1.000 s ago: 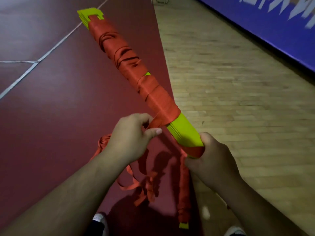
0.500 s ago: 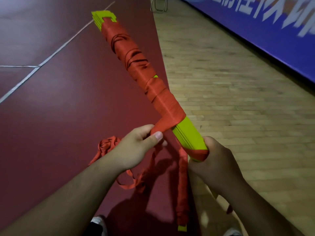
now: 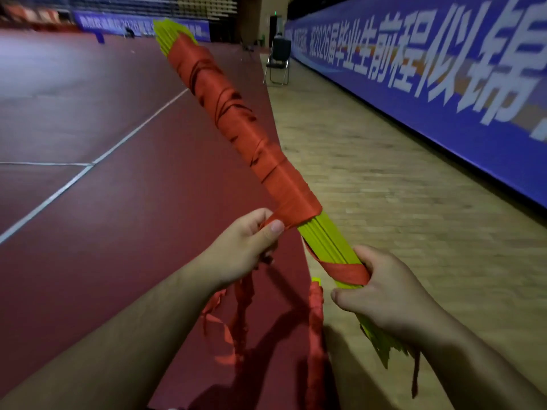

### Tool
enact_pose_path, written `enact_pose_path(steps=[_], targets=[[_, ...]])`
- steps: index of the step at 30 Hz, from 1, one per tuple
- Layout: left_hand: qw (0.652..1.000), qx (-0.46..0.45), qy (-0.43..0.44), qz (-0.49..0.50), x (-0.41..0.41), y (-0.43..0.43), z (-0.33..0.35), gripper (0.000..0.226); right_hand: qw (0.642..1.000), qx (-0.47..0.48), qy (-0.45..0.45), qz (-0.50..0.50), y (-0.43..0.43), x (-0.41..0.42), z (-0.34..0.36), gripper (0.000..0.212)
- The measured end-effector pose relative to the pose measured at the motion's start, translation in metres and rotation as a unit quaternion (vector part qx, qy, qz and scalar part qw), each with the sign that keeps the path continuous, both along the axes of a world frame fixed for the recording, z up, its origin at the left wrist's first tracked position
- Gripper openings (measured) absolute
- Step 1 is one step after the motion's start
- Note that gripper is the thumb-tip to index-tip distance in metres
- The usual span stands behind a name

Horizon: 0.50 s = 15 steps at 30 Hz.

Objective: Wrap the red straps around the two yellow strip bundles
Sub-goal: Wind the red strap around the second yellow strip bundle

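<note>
So the yellow strip bundle (image 3: 325,241) is up in the air, not resting on anything. It's tilted, with the far end pointing up and away to the left and the near end down by the right hand (image 3: 381,288). Most of its length is covered in the red strap (image 3: 236,113), in messy overlapping turns, with yellow fanning out at the far tip. There's also a bare yellow stretch between the two hands. The left hand (image 3: 245,247) pinches the strap between its thumb and curled fingers, right where it comes off the lowest turn of the wrap, and that bit looks pulled tight. The loose tail (image 3: 242,306) hangs down below that hand in a crumpled dangle toward the floor. The right hand is curled round the near end of the bundle, sitting on a single turn of red strap, with the thumb sticking out to the left. The ragged yellow ends poke out under its wrist. The hands are apart, one on each side of the bare yellow part. Down between the arms is what looks like the second bundle (image 3: 316,321), mostly red with a yellow tip. It's lying on the floor about where the red mat (image 3: 118,232) meets the wooden floor (image 3: 384,202). A long blue banner (image 3: 444,84) runs down the right side, with a folding chair (image 3: 276,66) near it in the distance.
</note>
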<state>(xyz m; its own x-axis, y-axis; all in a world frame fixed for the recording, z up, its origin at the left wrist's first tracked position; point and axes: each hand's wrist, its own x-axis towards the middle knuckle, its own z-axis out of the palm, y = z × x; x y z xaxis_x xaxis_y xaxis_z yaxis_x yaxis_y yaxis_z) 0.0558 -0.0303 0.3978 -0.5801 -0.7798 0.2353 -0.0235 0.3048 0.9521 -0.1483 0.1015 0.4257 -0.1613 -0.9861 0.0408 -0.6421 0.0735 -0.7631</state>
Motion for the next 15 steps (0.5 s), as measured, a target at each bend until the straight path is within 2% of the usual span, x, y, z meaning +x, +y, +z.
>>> enact_pose_path(steps=[3,7,11,13,15], targets=[[0.992,-0.118,-0.020,0.035,-0.001,-0.015,0.054,0.048,0.999,-0.042,0.006,0.005,-0.005,0.005,0.041,0.024],[0.946,-0.308,-0.042,0.091,-0.010,-0.034,0.188,0.027,0.991,-0.134,-0.004,-0.003,-0.022,0.011,0.146,0.026],[0.922,-0.375,0.007,0.100,-0.015,-0.032,0.323,0.024,0.964,-0.256,-0.066,0.026,-0.027,0.016,0.248,0.020],[0.917,-0.385,0.028,0.099,-0.017,-0.025,0.348,0.025,0.958,-0.269,-0.087,0.047,-0.025,0.018,0.263,0.017],[0.927,-0.360,0.037,0.102,-0.025,-0.020,0.336,0.025,0.963,-0.240,-0.114,0.054,-0.025,0.016,0.249,0.019]])
